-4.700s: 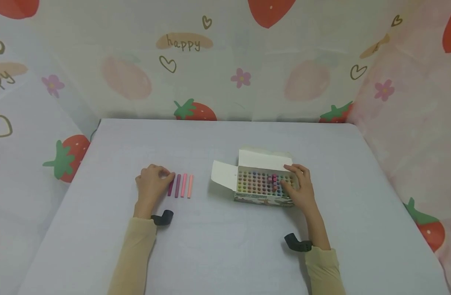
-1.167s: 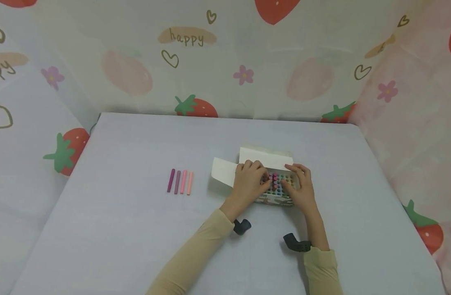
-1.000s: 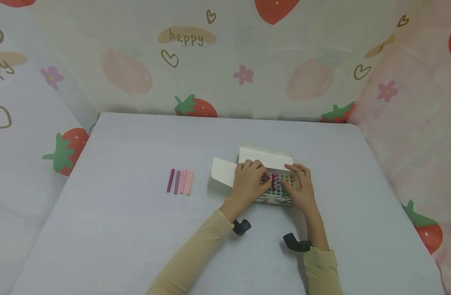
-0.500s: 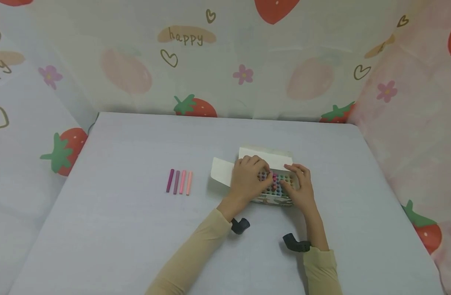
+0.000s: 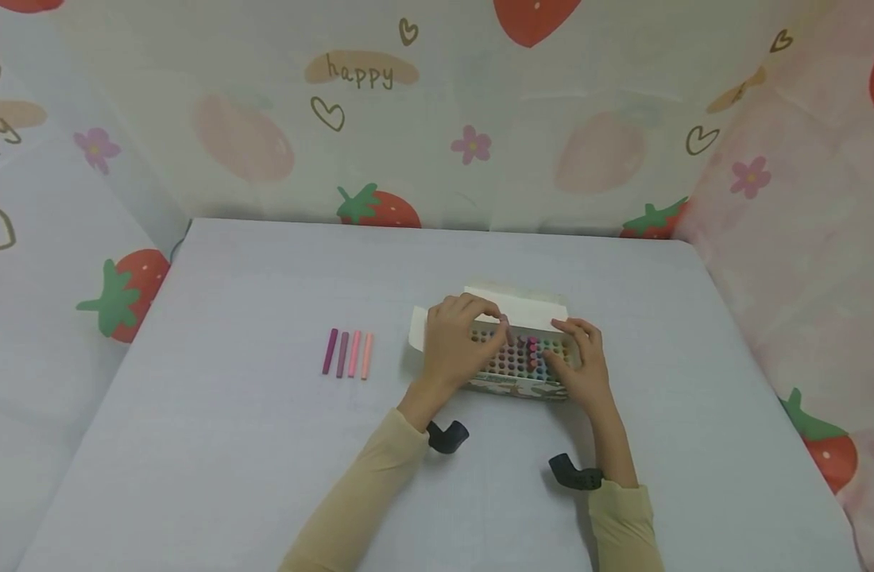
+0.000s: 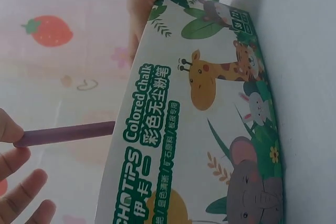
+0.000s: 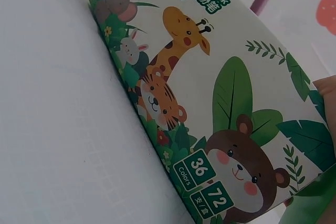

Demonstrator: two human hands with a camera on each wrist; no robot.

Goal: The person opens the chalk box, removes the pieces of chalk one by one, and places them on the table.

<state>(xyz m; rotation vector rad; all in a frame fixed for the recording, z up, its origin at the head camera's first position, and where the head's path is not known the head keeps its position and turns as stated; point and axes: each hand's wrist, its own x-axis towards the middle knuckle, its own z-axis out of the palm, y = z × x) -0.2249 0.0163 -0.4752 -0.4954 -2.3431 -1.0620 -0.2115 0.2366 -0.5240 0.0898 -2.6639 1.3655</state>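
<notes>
The left hand [image 5: 451, 345] pinched a purple chalk stick [image 6: 68, 133] by its top, above the open chalk box [image 5: 519, 387]; the stick's lower end was hidden by the box wall in the left wrist view, so it may have been partly inside. The right hand [image 5: 585, 364] gripped the box's right end. Chalk stood in rows within, and four loose sticks [image 5: 354, 353] lay on the white table [image 5: 194, 461], left of the box
</notes>
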